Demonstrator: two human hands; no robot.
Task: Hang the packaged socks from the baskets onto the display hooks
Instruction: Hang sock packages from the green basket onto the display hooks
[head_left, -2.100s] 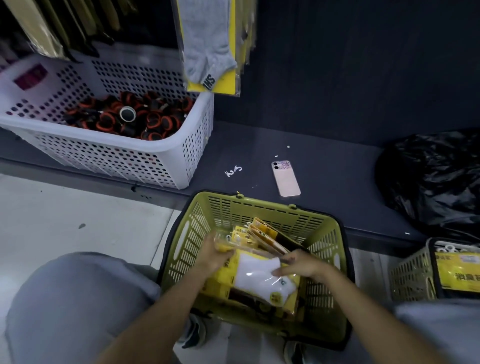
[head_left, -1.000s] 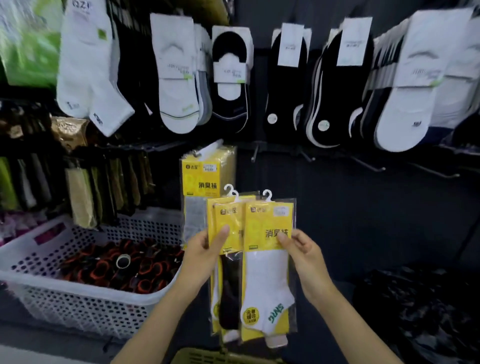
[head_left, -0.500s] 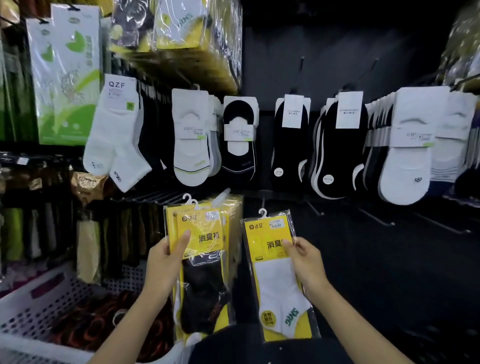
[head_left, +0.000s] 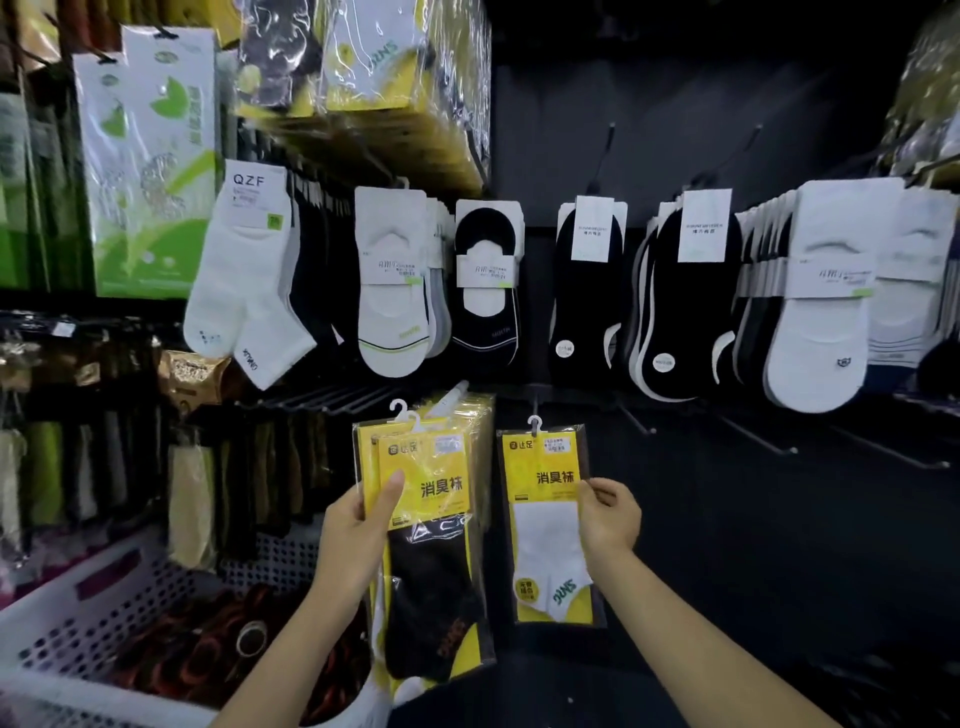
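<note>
The left hand (head_left: 358, 525) is curled round the left edge of a stack of yellow packs (head_left: 431, 519), a black sock in front, thumb laid across the card. A single white-sock pack (head_left: 545, 530) is pinched at its right edge by the right hand (head_left: 609, 519). Both are held apart below the hung socks (head_left: 395, 280), near bare hooks (head_left: 757, 435); a white basket (head_left: 57, 639) is seen lower left

Dim, dark backdrop; glare on sock packs (head_left: 441, 499); edges bowed.
</note>
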